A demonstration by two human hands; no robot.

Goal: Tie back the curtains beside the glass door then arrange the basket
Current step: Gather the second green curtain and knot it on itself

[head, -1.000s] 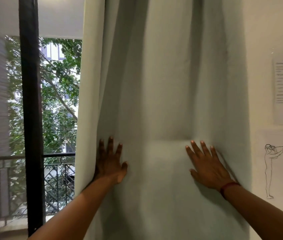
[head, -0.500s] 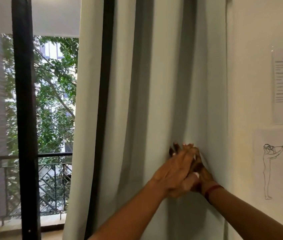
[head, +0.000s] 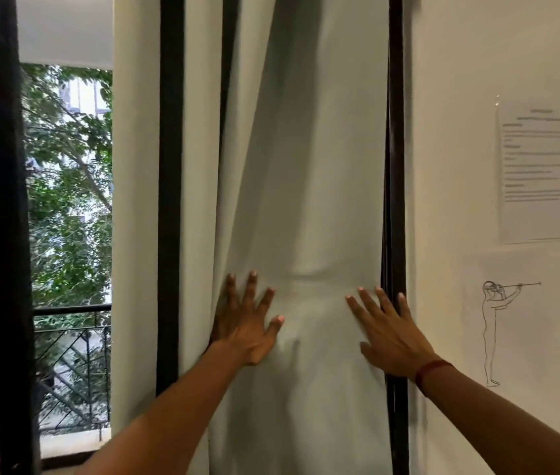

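Now both hands lie flat, fingers spread, on the pale curtain (head: 306, 166): my left hand (head: 247, 323) at its edge nearer the glass door (head: 69, 200), my right hand (head: 388, 330) by the wall (head: 460, 200). I should sweep both edges inward at one height, bunching the folds evenly.

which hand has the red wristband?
The right hand, spread flat on the curtain beside the dark door frame. A red band circles its wrist; the left hand has a bare wrist.

Left hand (head: 247, 329) and right hand (head: 390, 332) press flat, fingers spread, on the pale curtain (head: 306, 186) at frame centre. Glass door (head: 66, 207) at left; paper (head: 537, 173) on wall, upper right.
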